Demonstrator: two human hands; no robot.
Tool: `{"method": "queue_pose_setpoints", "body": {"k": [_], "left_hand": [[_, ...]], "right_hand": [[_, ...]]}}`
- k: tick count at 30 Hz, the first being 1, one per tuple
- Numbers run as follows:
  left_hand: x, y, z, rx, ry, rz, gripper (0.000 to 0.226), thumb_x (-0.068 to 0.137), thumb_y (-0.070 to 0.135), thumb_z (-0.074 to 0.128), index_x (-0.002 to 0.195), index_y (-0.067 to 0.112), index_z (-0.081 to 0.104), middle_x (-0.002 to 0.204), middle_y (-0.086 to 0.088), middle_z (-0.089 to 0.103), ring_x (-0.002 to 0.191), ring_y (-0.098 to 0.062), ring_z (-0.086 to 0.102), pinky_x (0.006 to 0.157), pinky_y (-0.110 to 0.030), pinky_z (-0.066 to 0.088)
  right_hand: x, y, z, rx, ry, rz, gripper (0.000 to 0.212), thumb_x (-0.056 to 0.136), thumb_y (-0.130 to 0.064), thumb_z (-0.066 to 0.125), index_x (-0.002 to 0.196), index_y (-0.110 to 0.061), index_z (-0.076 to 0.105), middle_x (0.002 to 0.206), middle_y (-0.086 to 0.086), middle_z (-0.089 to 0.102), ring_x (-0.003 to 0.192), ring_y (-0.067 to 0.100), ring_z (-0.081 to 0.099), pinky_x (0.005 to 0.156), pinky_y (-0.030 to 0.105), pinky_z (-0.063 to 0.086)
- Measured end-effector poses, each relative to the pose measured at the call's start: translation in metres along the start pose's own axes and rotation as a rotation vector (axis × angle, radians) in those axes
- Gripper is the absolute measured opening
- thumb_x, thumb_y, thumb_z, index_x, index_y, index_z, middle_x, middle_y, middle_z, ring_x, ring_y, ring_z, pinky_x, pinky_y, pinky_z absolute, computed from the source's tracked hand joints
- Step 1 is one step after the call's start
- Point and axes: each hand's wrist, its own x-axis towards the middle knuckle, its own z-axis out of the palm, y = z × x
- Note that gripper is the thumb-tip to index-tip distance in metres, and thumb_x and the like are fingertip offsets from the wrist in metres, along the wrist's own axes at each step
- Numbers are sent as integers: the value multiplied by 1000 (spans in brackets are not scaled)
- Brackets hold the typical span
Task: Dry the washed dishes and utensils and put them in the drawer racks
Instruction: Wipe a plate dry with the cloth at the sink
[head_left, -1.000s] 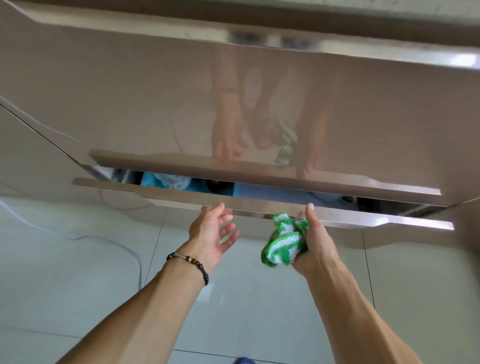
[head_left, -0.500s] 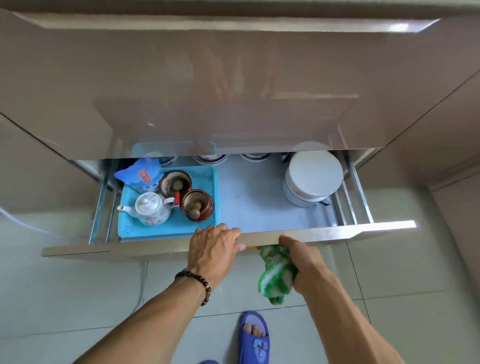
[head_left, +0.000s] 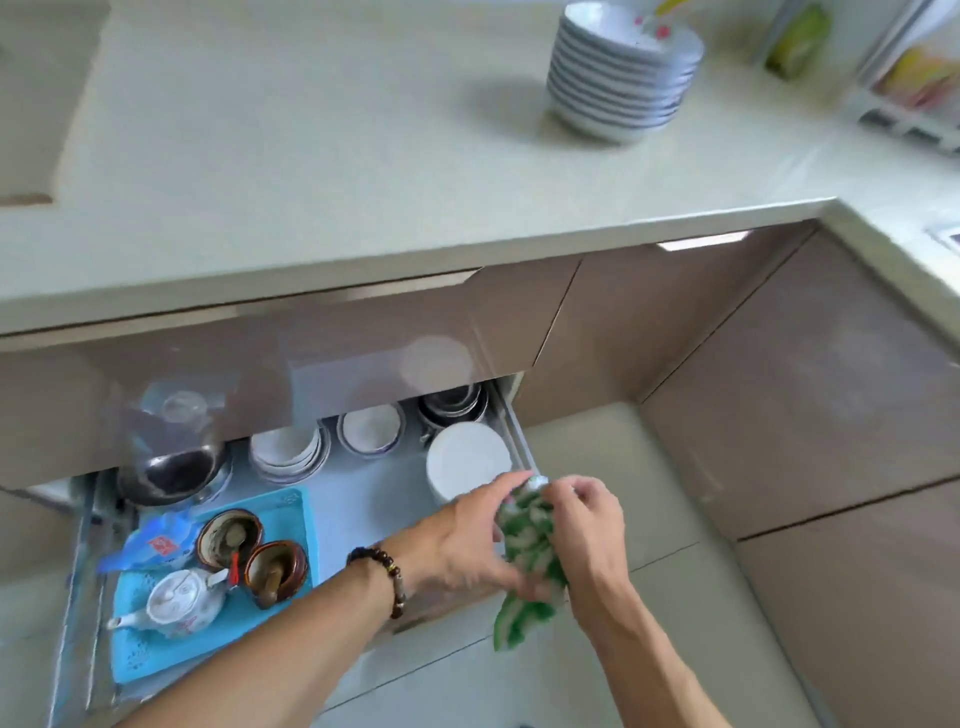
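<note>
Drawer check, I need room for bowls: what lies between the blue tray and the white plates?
Head view: bare grey drawer floor between blue tray and white plates.

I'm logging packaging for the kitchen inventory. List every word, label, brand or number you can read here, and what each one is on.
Nothing can be read as text.
Blue packet in the drawer: red label with marks, too blurred to read.
Green packet on the counter: print too blurred to read.
Yellow and red packaging at the far right: blurred, unreadable.
Teapot: a faint pattern, no legible text.
Stacked bowls: decoration only.
</note>
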Motion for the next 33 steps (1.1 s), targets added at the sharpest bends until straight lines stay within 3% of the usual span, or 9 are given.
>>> {"method": "queue_pose_setpoints", "body": {"k": [3,9,12,17,20,23,26,30,33], "left_hand": [[16,80,8,146,144,102,67,62,47,88,106,40,37,94,11,64,79,-9,58,73,-29,53],[64,227,27,117,245,215,42,77,29,81,96,30,44,83,14,59,73,-4,55,58,-13,38],[97,295,39,165,289,198,29,87,31,70,98,28,42,82,9,61,74,-14,58,59,-22,40],[141,403,61,241,120,239,33,92,28,66,116,26,43,96,8,62,82,-7,58,70,-25,46],[163,460,75,-283,-173,205,51,74,13,69,116,14,40,105,-9,67,90,-18,70,77,-30,57],[190,491,78,-642,-388,151,68,66,17,78,120,14,36,108,-14,68,93,-36,71,83,-44,59],[223,520,79,-576,-476,175,73,76,6,79,137,18,41,107,-6,71,94,-26,72,76,-39,61],[276,551,77,-359,-630,297,31,76,2,74,104,3,62,88,-10,62,80,-17,63,73,-30,51],[328,575,80,-114,-457,312,25,67,7,77,89,4,65,75,-10,57,70,-18,55,63,-31,41]], "right_hand": [[3,-54,-58,9,7,-63,18,77,-27,67,81,-9,70,76,3,69,65,14,62,57,23,49],[24,-137,-195,163,-95,-77,35,92,-35,61,89,-2,71,90,21,73,76,26,67,70,37,50],[30,-170,-274,40,-268,-192,25,101,-35,49,108,-34,73,100,2,76,82,17,69,75,36,51],[40,-212,-393,-104,-312,-410,28,103,-14,54,120,-34,66,100,6,74,92,25,74,80,40,62],[61,-226,-447,-221,-164,-541,46,93,2,60,98,-43,71,100,0,70,82,18,70,68,23,55],[80,-237,-478,-417,-25,-670,52,81,5,62,91,-46,69,106,-9,60,94,7,61,77,20,49],[95,-258,-500,-550,-32,-782,57,80,-3,70,107,-47,47,113,-13,58,98,11,61,77,31,58],[135,-274,-535,-442,-7,-804,65,81,-7,77,125,-40,42,112,-17,56,107,9,61,85,29,59],[171,-277,-562,-597,52,-818,78,85,-16,78,142,-46,35,127,-11,59,112,7,63,93,32,57]]}}
